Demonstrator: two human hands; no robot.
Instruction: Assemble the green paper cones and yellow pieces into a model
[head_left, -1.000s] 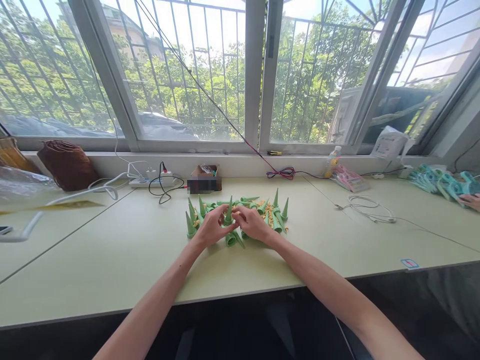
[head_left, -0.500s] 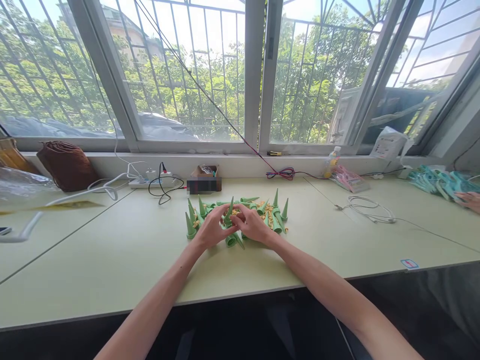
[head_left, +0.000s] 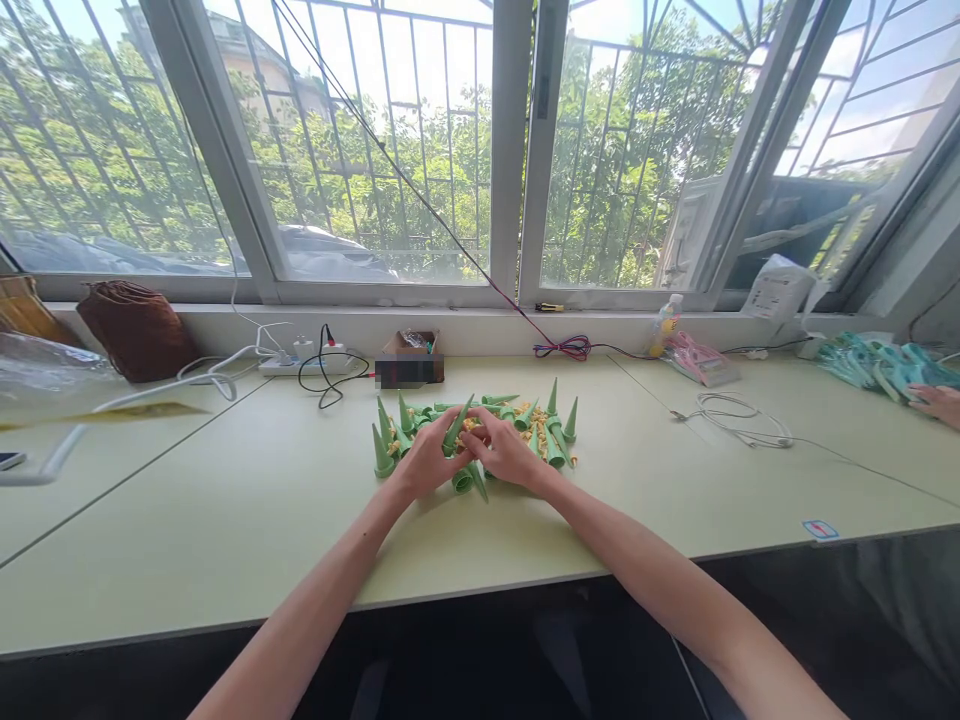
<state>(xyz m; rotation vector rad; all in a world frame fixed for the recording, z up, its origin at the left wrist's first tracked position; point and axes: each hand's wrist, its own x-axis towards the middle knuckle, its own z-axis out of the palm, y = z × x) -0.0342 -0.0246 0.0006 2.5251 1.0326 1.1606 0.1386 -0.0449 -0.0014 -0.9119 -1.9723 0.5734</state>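
Note:
A heap of green plastic cones (head_left: 551, 440) mixed with small yellow pieces lies on the pale green table (head_left: 225, 500). Some cones stand upright, others lie flat. My left hand (head_left: 424, 460) is closed around one green cone (head_left: 456, 427), which tilts to the upper right. My right hand (head_left: 506, 450) meets it over the heap, fingers pinched at the cone's base; what they hold is too small to name.
A small cardboard box (head_left: 409, 360), a power strip with cables (head_left: 307, 362) and a brown bag (head_left: 135, 328) line the window sill side. A white cable (head_left: 739, 415) lies to the right. Another person's hand (head_left: 937, 400) rests by teal items (head_left: 870, 362) at far right.
The cone in my left hand has tipped from upright to leaning right. My hands stay together over the heap.

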